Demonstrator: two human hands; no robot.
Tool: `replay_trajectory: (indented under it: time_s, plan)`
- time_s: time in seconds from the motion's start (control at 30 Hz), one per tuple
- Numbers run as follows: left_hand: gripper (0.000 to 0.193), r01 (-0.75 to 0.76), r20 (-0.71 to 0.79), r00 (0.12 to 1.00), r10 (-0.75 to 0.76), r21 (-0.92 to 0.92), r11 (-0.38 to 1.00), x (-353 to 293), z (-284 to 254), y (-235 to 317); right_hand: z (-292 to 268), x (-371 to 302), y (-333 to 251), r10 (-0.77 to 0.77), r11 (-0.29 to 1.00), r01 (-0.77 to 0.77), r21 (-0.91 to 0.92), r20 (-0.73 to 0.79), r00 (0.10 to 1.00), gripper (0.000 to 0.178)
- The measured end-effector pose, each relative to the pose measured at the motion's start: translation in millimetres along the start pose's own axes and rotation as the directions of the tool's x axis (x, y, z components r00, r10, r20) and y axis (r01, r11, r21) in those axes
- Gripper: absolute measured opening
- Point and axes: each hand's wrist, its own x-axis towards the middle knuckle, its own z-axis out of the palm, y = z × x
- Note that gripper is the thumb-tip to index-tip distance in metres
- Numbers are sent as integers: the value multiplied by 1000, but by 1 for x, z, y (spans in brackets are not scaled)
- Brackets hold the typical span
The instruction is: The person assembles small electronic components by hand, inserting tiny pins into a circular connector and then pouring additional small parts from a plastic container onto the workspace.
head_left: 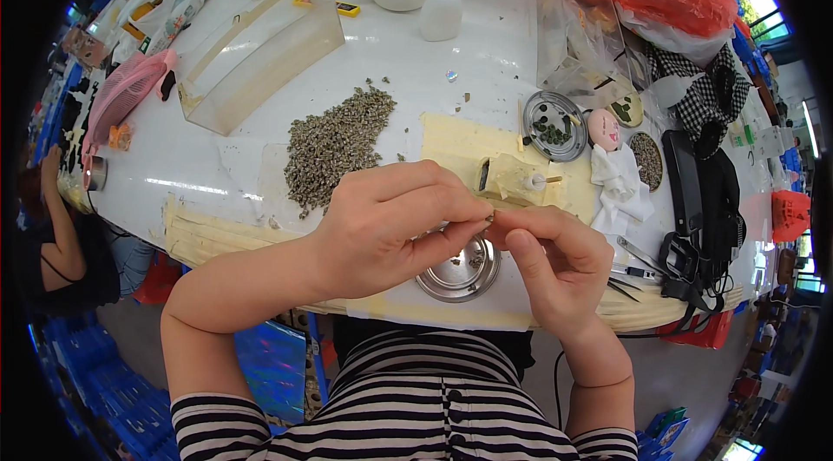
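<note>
My left hand point(386, 222) and my right hand point(560, 261) meet fingertip to fingertip over the near edge of the table. Both are closed in a pinch, and whatever sits between the fingertips is too small to make out. Below them, partly covered by my left hand, stands a round metal dish point(458, 289) with a few small bits in it. Just beyond the fingertips is a block wrapped in yellowish tape point(518, 179), with a thin pin sticking out on its right. To the left of it lies a heap of small greyish metal parts point(337, 144).
A clear plastic tray point(269, 57) and a white squeeze bottle point(442, 11) stand farther back. At right are a dish of dark green pieces point(555, 148), crumpled tissue point(618, 187), tweezers point(642, 254) and black straps point(694, 218). Another person's arm point(59, 231) shows at far left.
</note>
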Motion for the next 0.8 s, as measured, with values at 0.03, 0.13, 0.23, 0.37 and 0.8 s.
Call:
replay_trajectory:
  time_s: [0.03,0.13,0.23,0.37,0.8]
  plan:
    - [22,-2,2,1000,2,0,1000,0,0,0,0,1,0,6,1000,-6,5,15,1000,15]
    - [23,-12,-3,1000,12,-1,1000,-1,0,1,-1,1,0,21,999,-22,40,29,999,16]
    - [24,-20,-13,1000,19,-22,1000,-1,1,0,-2,2,-1,35,998,-36,53,32,999,16]
    - [26,-32,-11,999,32,-11,999,-1,1,-1,-2,2,-2,56,996,-59,72,54,997,16]
    - [28,-158,-11,987,158,0,987,-4,4,-1,-7,1,-2,219,935,-257,244,172,961,12]
